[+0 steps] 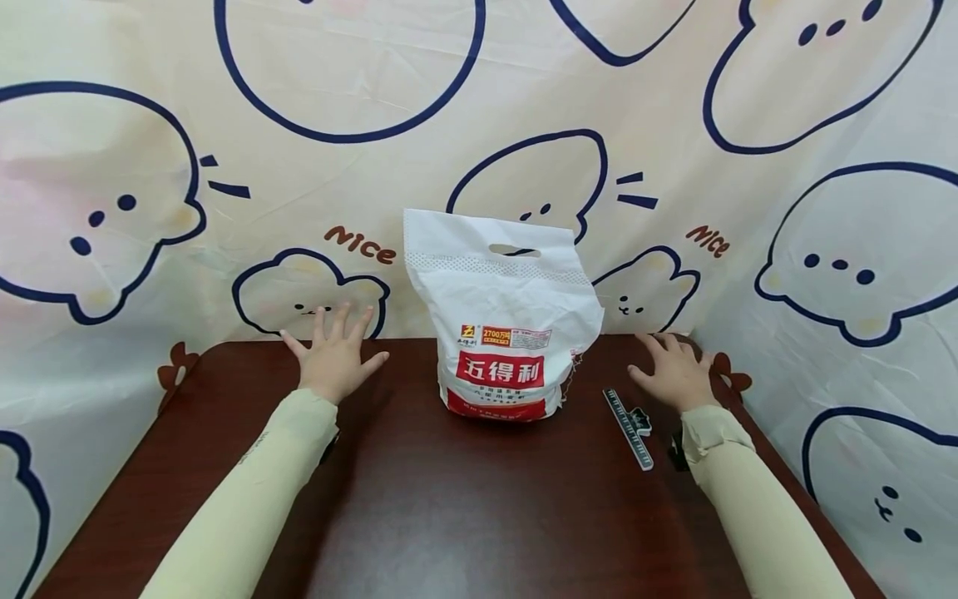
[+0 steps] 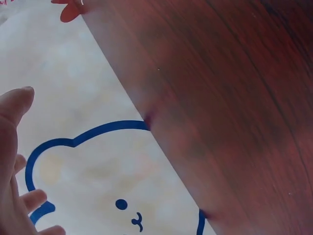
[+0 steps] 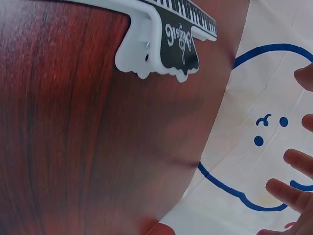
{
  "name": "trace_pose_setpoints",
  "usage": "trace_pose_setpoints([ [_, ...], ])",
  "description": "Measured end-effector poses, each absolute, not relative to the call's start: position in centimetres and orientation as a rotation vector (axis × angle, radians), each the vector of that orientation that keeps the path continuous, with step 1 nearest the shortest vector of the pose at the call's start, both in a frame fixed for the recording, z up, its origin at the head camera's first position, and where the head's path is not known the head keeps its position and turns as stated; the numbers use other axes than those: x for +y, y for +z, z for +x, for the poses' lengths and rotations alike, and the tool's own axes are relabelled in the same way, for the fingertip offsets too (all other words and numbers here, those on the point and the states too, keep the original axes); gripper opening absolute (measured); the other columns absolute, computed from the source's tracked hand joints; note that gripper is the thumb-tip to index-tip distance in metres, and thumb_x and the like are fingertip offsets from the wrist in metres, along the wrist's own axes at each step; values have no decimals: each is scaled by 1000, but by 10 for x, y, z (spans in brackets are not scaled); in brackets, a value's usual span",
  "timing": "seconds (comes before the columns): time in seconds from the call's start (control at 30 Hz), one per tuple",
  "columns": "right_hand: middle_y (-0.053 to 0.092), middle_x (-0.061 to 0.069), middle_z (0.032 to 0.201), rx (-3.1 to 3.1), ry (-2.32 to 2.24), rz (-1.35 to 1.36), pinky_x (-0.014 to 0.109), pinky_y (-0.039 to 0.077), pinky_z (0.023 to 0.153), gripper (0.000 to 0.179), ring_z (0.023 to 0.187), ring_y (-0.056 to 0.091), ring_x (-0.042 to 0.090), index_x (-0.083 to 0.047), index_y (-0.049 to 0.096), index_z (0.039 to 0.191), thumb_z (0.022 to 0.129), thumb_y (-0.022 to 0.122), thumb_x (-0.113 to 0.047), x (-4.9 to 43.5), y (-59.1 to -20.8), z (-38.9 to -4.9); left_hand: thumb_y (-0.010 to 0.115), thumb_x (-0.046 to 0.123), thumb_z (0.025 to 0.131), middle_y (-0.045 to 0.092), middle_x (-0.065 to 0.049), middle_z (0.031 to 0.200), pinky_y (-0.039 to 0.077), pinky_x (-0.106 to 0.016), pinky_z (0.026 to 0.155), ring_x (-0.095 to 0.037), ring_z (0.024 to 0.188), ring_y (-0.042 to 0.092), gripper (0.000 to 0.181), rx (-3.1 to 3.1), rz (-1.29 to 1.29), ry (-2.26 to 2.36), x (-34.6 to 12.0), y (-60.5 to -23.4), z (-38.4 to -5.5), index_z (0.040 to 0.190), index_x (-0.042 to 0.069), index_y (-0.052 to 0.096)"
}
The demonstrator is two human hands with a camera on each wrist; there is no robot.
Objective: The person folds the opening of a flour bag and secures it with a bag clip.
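L hand (image 1: pixel 333 358): fingers straight & spread, clamped on nothing; tips point away twd the cloth (image 1: pixel 299 195), thumb out R twd the bag (image 1: pixel 497 333). R hand (image 1: pixel 676 370): same, fingers apart & holding nothing; tips point away & a bit L, thumb stuck out L. Backs of both up in head view; can't tell if either touches the table (image 1: pixel 449 516). Arms reach fwd in pale sleeves (image 1: pixel 247 499), angled in from the near corners, L hand on bag's L, R hand on its R, both apart from it.

Bag sits btwn hands, nr table's far edge, upright. Long axis approx vert., cut-out handle at top, red label facing the viewer; top band slopes down a little to the R.

Clip (image 1: pixel 627 428) lies flat on table, R of bag, just beside R hand, not touching. Long axis runs diag., far L end to near R end; its tab points R, twd R hand's wrist. Piano-key print along bar, "Music" on tab, upside down in R wrist view.

Cloth w/ blue-outlined cartoons hangs behind & at sides.
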State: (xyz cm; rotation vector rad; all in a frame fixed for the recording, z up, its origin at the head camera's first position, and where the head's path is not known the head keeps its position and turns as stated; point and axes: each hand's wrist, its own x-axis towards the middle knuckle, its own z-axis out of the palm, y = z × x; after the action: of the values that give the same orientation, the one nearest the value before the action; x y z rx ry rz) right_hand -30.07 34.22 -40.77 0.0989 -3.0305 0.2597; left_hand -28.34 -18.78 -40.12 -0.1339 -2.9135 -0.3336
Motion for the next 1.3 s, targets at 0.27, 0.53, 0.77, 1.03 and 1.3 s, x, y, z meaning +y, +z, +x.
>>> trace_pose_setpoints([
  [0.27,41,29,147,-2988,259,120,81,17,104,62,132,37,54,-11,43,150,98,57,-41,336,-408,-298,65,44,97,32,-24,156,0,-87,101,-52,144,20,69,-2823,-153,-378,-185,-402,-286,153,13,39],
  [0.53,44,31,142,-2994,326,138,75,32,97,59,128,43,52,-7,43,148,100,56,-39,330,-410,-297,60,39,101,48,-26,143,19,-80,105,-52,132,40,54,-2791,-146,-367,-182,-398,-281,141,5,50],
  [0.77,42,33,144,-2987,341,155,75,32,101,60,130,43,54,-4,40,150,103,54,-38,325,-406,-294,59,36,102,58,-25,132,34,-71,99,-49,123,50,45,-2741,-172,-312,-182,-395,-280,132,3,57],
  [1.03,45,32,142,-2951,360,220,73,36,101,57,128,46,52,-2,43,148,103,53,-36,314,-406,-292,58,34,102,58,-25,132,38,-69,97,-47,121,52,44,-2733,-177,-333,-183,-390,-280,133,3,57],
  [1.3,45,31,141,-2935,412,243,70,42,97,55,126,47,51,-3,43,148,104,53,-34,310,-404,-287,59,30,100,61,-24,126,44,-65,92,-45,114,58,42,-2644,-244,-302,-170,-379,-277,130,1,59],
])
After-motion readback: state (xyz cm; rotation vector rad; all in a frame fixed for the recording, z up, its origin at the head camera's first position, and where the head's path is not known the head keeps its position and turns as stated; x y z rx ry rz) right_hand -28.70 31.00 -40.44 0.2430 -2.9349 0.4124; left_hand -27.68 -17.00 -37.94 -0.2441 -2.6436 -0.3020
